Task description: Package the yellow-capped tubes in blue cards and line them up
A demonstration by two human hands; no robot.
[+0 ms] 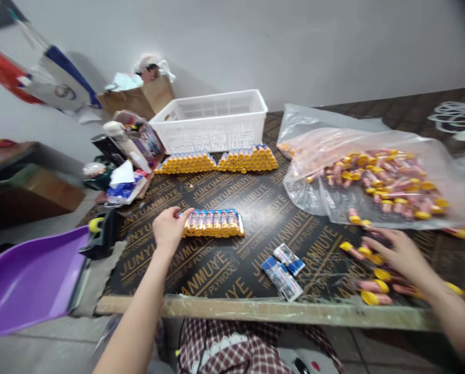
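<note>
A short block of small tubes (213, 222) with blue-and-orange labels lies on the dark table. At its left end, my left hand (168, 228) has its fingers closed on the end tube, partly hiding it. On the right, my right hand (401, 252) reaches over loose pink tubes with yellow caps (374, 285), fingers apart and slightly blurred. A clear plastic bag (306, 192) holds many more yellow-capped tubes, with its mouth near that hand. Two blue-and-white printed packs (283, 275) lie between my hands.
A white plastic basket (213, 130) stands at the back, with two stacks of yellow-ended tubes (248, 160) before it. Bottles and packets (127, 182) crowd the left. A purple dustpan (38, 275) is beside the table's left edge. A white cable (458, 114) lies far right.
</note>
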